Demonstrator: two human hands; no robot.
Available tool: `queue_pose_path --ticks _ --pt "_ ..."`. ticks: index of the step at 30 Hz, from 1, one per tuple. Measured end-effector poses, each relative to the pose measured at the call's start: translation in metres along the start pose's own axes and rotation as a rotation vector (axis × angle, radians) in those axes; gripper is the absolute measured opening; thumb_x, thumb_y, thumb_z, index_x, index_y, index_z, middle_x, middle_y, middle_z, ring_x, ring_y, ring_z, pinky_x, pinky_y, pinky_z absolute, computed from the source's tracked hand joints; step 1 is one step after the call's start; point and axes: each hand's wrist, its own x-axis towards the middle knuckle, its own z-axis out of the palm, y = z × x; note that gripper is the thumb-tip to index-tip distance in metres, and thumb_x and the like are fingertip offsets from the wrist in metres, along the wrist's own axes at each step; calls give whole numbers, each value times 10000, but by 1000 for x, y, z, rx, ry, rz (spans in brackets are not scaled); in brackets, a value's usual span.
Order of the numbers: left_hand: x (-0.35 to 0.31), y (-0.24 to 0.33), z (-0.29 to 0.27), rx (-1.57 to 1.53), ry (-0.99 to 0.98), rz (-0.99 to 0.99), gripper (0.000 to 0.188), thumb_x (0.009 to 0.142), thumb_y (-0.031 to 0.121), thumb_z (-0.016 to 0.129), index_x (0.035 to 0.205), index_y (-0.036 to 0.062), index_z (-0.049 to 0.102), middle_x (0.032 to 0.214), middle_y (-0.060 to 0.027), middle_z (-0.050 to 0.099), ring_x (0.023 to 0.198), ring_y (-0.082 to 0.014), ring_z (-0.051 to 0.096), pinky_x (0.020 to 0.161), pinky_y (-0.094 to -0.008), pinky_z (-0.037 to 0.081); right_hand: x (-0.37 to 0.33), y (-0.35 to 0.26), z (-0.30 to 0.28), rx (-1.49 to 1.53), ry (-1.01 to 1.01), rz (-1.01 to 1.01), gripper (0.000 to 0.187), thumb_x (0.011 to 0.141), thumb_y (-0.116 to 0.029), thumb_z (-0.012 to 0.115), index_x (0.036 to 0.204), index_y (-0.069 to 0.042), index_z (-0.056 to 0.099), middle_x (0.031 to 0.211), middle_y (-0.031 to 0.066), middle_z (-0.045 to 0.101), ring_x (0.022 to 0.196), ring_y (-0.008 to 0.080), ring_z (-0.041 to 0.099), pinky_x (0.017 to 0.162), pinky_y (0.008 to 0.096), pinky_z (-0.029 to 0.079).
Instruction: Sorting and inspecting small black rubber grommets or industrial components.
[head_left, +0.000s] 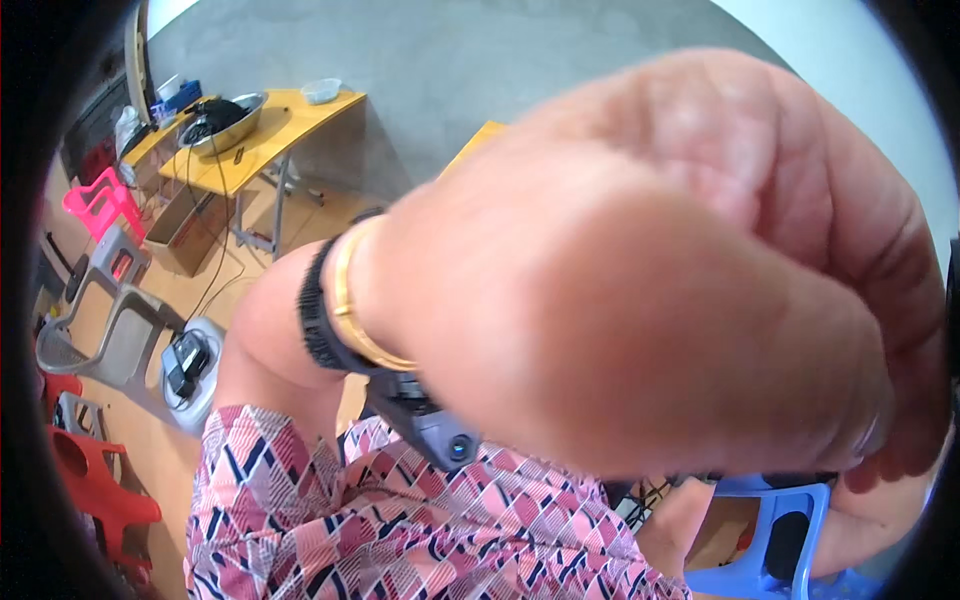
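Observation:
My left hand (690,290) fills much of the picture, very near the camera and slightly blurred. Its fingers curl over toward the thumb at the right, and whatever may be between them is hidden. On that wrist sit a gold bangle (345,290) and a black strap (315,310) with a small dark camera (455,445) hanging under it. Below the hand, at the lower right, part of my right forearm (875,525) shows; the right hand itself is out of sight.
A yellow table (300,120) by the grey wall bears a metal basin (235,130) with black stuff in it and a clear bowl (322,92). Grey chairs (130,330), a pink chair (105,205), a red stool (110,480) and a cardboard box (185,235) stand left. A blue chair (770,530) is lower right.

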Motion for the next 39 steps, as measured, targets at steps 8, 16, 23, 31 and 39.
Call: queue_pose_path --ticks 8,16,23,31,39 --pt "14 -25 40 -40 -35 116 218 859 100 480 996 -54 548 881 -165 592 788 -218 573 727 -331 477 2 -36 -5 296 -44 75 178 814 -147 545 855 26 560 794 142 588 734 247 546 675 335 432" --pt "-19 -21 51 -108 -55 221 210 850 79 475 986 -59 559 880 -176 595 783 -222 582 724 -325 482 -3 -88 1 410 -159 23 150 830 -139 556 844 9 566 737 42 568 687 127 516 652 265 422" --pt "-33 -22 45 -154 -50 297 206 843 60 470 977 -63 568 879 -186 597 779 -225 589 721 -319 486 -8 -163 -8 541 -222 -51 170 829 -155 566 847 14 570 717 46 563 675 117 512 638 267 423" --pt "-26 -35 23 -236 -59 339 203 835 38 465 966 -68 578 878 -196 600 774 -228 598 718 -313 491 -2 -159 6 641 -279 -9 152 854 -139 549 837 11 555 757 28 560 701 104 505 645 247 424" --pt "-19 -55 -23 -398 -77 399 203 826 16 459 956 -72 589 877 -207 604 770 -232 606 715 -307 496 -6 -162 47 941 -354 163 102 862 -132 544 856 -30 546 635 -70 426 520 0 342 450 164 247"
